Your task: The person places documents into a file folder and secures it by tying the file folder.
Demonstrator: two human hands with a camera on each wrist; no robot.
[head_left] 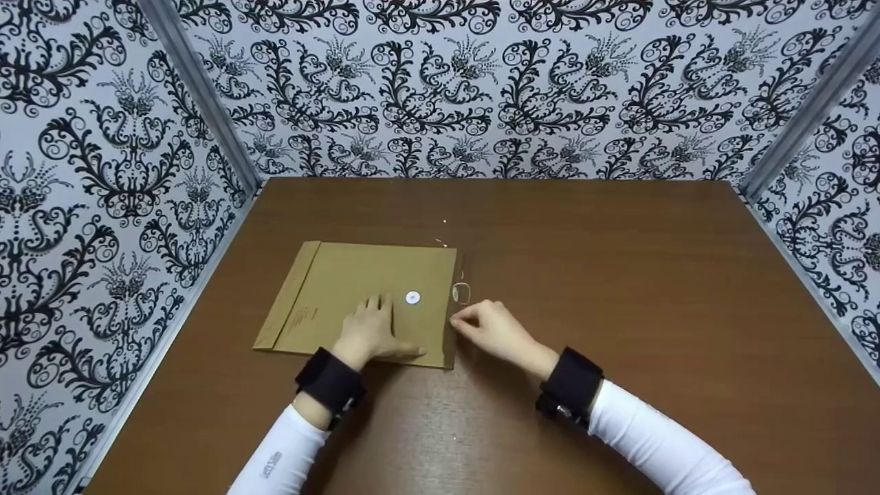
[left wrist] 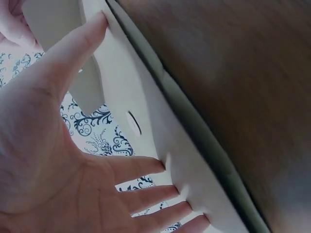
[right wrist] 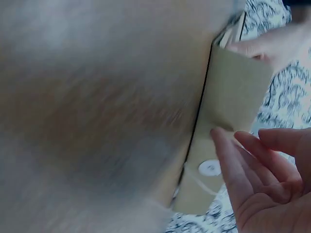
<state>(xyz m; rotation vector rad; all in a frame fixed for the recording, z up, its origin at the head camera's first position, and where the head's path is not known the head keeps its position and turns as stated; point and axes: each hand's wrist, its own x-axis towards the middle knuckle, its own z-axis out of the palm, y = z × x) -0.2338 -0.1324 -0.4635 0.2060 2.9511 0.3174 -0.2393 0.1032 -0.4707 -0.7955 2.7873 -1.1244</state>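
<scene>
A brown kraft envelope lies on the table, with a white button on its face. My left hand presses on it, fingers spread and thumb near the flap side; in the left wrist view the fingertips meet the paper. The flap stands raised along the right edge and carries a second white button with a pale string. My right hand is at the flap's outer side. Its fingers are loosely extended, with a fingertip right at the flap.
The brown wooden table extends to the right and in front of the envelope. A small pale scrap lies just past the envelope's far edge. Patterned walls enclose the back and sides.
</scene>
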